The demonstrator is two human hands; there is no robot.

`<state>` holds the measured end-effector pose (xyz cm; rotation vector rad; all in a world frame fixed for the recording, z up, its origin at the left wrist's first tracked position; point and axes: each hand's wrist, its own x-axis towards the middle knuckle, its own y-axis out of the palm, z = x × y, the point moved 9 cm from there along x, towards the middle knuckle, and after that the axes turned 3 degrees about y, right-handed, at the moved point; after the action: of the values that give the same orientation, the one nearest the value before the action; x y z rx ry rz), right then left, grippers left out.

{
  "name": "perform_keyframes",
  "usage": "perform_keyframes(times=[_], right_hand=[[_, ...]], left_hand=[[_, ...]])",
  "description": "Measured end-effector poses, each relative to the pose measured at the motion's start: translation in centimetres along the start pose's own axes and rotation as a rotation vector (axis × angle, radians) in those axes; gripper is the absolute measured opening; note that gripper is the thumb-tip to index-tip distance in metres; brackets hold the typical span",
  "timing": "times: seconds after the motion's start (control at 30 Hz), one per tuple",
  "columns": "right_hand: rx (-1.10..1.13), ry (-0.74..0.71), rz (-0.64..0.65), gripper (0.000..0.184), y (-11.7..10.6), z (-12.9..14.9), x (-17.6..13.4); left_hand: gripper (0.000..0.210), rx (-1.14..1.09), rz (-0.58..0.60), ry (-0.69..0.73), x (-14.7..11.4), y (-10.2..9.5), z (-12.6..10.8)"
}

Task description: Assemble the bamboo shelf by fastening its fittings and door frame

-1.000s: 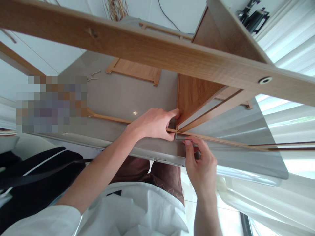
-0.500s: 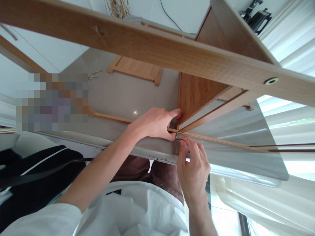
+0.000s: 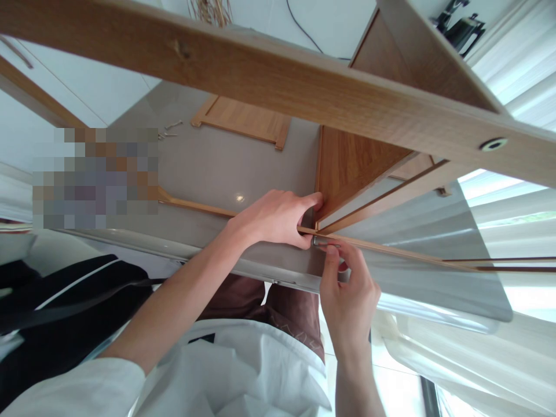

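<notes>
My left hand (image 3: 278,217) grips the thin wooden rail (image 3: 369,244) where it meets the corner of an upright wooden panel (image 3: 354,165). Its fingers reach over to the panel's side, and the thumb lies along the near side of the rail. Close by, my right hand (image 3: 350,284) pinches a small metal hex key (image 3: 325,242) between thumb and forefinger. The key's bent end is against the near face of the rail, right beside my left thumb. Whether it sits in a screw head cannot be made out.
A thick wooden beam (image 3: 243,72) crosses above my hands, with a round metal-rimmed hole at right. On the grey tabletop (image 3: 195,165) lie a flat slatted wooden panel (image 3: 243,121) and several small fasteners (image 3: 171,127). A pixelated patch covers the left side. Curtains hang at right.
My right hand has shifted slightly right and down, and more of the hex key's length shows. My left hand keeps its grip on the rail.
</notes>
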<state>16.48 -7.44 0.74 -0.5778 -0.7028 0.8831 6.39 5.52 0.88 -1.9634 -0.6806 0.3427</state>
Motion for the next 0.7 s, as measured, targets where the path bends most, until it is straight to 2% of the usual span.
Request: perform_keyframes(times=[0.1,0.17,0.43,0.7], right_hand=[[0.018,0.070,0.021,0.016,-0.1,-1.2,0.1],[0.007,0.057,0.040,0.016,-0.3,-1.6,0.2],[-0.147,-0.229,0.078,0.014,-1.0,-1.1,1.1],[-0.103,-0.294,0.127,0.018,-0.6,-0.9,1.0]], left_hand=[[0.042,0.005,0.003,-0.010,0.0,0.0,0.1],[0.043,0.007,0.012,-0.021,0.0,0.1,0.2],[0.044,0.012,0.009,-0.026,0.0,0.1,0.2],[0.044,0.015,0.013,-0.041,0.1,0.2,0.2]])
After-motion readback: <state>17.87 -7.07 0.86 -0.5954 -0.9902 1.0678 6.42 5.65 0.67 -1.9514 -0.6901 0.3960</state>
